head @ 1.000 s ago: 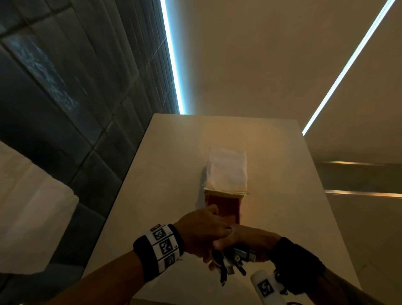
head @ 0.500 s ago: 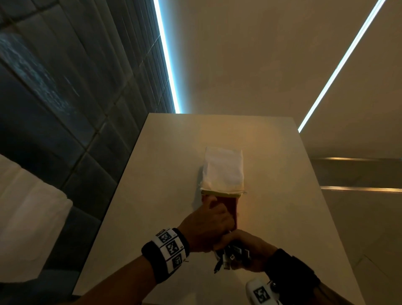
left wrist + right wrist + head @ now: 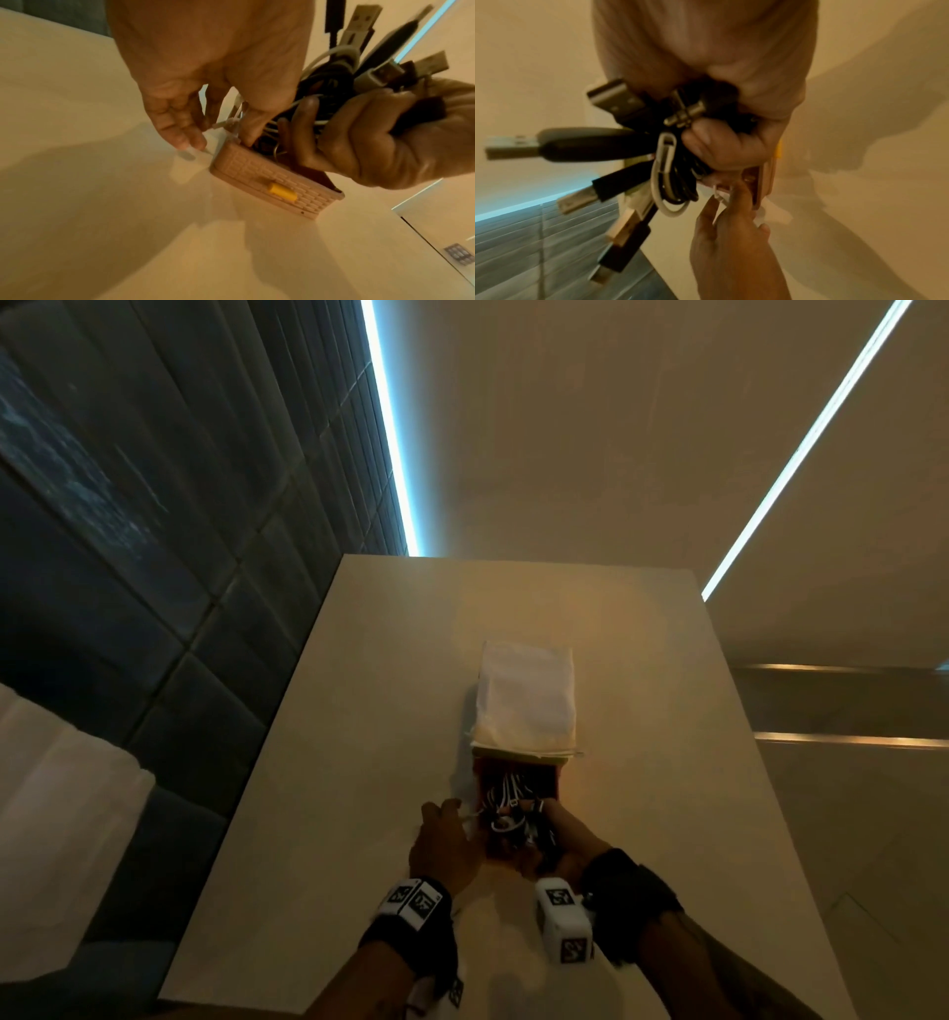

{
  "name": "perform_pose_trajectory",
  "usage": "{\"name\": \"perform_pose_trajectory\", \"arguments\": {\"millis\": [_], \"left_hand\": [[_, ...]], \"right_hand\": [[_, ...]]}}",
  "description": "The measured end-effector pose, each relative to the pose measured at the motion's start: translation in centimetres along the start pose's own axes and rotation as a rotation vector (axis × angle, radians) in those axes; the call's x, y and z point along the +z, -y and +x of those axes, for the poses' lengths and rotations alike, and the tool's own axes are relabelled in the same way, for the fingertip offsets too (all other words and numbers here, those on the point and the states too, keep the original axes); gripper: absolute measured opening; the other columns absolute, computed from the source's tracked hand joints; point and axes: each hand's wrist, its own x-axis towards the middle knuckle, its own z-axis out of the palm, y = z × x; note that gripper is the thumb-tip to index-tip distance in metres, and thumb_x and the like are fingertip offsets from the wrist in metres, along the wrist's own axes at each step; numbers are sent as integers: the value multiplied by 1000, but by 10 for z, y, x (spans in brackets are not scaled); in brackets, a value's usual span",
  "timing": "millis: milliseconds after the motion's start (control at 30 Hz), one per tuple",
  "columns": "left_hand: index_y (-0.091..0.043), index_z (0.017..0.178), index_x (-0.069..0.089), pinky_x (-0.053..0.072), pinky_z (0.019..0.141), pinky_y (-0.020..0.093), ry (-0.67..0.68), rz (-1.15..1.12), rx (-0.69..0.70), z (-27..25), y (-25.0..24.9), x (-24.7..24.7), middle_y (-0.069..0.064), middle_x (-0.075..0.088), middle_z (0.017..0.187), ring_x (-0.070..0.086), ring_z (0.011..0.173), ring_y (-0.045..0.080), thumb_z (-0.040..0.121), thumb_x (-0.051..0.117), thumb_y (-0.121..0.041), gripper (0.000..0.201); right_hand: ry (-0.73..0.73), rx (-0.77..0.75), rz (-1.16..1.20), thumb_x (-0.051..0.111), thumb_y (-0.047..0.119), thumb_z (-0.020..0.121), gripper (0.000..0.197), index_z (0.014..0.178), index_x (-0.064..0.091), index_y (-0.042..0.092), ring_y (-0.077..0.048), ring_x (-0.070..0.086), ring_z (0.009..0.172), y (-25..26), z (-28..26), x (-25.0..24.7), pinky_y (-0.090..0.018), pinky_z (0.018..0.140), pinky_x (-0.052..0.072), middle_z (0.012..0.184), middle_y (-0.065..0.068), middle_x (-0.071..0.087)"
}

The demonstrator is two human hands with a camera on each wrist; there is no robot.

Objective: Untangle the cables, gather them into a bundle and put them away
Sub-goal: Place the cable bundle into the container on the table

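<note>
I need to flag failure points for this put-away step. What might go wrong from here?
The right hand grips the cable bundle at the box mouth, but many plugs splay outward and may snag on the rim. The left hand only touches the box's corner, so the box could slide on the table.

The bundle of black and white rubbery cables (image 3: 677, 178) in my right hand (image 3: 731, 146) looks smooth and faintly glossy, its plugs tipped in dull, brushed metal. The small pink plastic box (image 3: 272, 182) has a moulded brick-pattern wall, matt and ridged, with a smooth yellow plastic latch (image 3: 281, 190). Its raised lid wears a white cover (image 3: 526, 706) that looks like soft matt cloth. The pale beige tabletop (image 3: 359, 737) under my left hand (image 3: 447, 845) is smooth and matt.
</note>
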Motion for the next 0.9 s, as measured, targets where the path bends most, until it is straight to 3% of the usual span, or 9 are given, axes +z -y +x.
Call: {"name": "perform_pose_trajectory", "arguments": {"millis": [100, 167, 233, 300, 433, 567, 667, 800, 900], "left_hand": [[-14, 122, 56, 49, 78, 35, -116, -39, 15, 6, 2, 5, 11, 40, 120, 59, 96, 32, 88, 63, -36, 42], [-14, 108, 62, 50, 73, 34, -185, -92, 49, 8, 1, 8, 9, 42, 113, 60, 89, 32, 87, 64, -30, 26], [-17, 100, 62, 51, 71, 35, -203, -172, 73, 8, -2, 11, 6, 46, 108, 61, 86, 30, 89, 62, -26, 15], [-20, 96, 60, 52, 71, 36, -192, -246, 86, 6, -4, 13, 2, 55, 100, 62, 85, 25, 90, 59, -27, 9], [-24, 97, 60, 54, 71, 36, -157, -370, 108, 6, 0, 17, -4, 65, 94, 63, 83, 16, 85, 63, -36, 17], [-22, 96, 60, 55, 70, 40, -139, -429, 151, 7, 5, 19, -3, 67, 90, 64, 80, 15, 76, 56, -47, 33], [-23, 98, 58, 54, 68, 41, -138, -397, 151, 8, 9, 22, -3, 65, 89, 62, 77, 17, 74, 51, -53, 39], [-25, 108, 53, 53, 74, 40, -174, -323, 181, 3, 10, 24, -4, 59, 102, 60, 87, 16, 84, 52, -46, 32], [-24, 113, 51, 52, 73, 35, -272, -288, 247, -1, 12, 26, -8, 49, 107, 57, 90, 13, 90, 55, -40, 28]], "right_hand": [[-126, -32, -33, 84, 13, 56, 77, 125, 50, 1, -24, 61, 57, 2, 8, -1, -24, 36, 49, 104, -15, 58], [-213, -103, -30, 68, 15, 72, 66, 132, 49, -3, -33, 64, 82, 5, 7, 3, -36, 51, 59, 122, -22, 58], [-236, -152, -59, 57, 16, 82, 54, 132, 50, -2, -40, 65, 98, 8, 3, 12, -48, 69, 60, 124, -26, 59], [-306, -179, -100, 53, 14, 88, 45, 129, 51, -5, -41, 69, 87, 11, 6, 17, -48, 65, 59, 113, -29, 63], [-595, -288, -264, 76, 8, 58, 59, 113, 62, -7, -44, 67, 88, 12, 20, 21, -64, 75, 55, 104, -27, 68], [-704, -421, -359, 80, -1, 62, 28, 85, 65, 3, -40, 70, 77, 4, 26, 29, -56, 67, 59, 88, -22, 71], [-729, -477, -471, 82, 10, 64, 27, 84, 65, 11, -39, 70, 79, 1, 30, 28, -55, 70, 59, 89, -18, 71], [-733, -481, -782, 75, 33, 75, 47, 111, 62, 7, -28, 67, 89, 5, 42, 15, -40, 79, 58, 104, -14, 69], [-829, -433, -916, 61, 67, 69, 89, 125, 48, -1, -33, 59, 108, 4, 44, 20, -42, 91, 52, 124, -18, 57]]}}
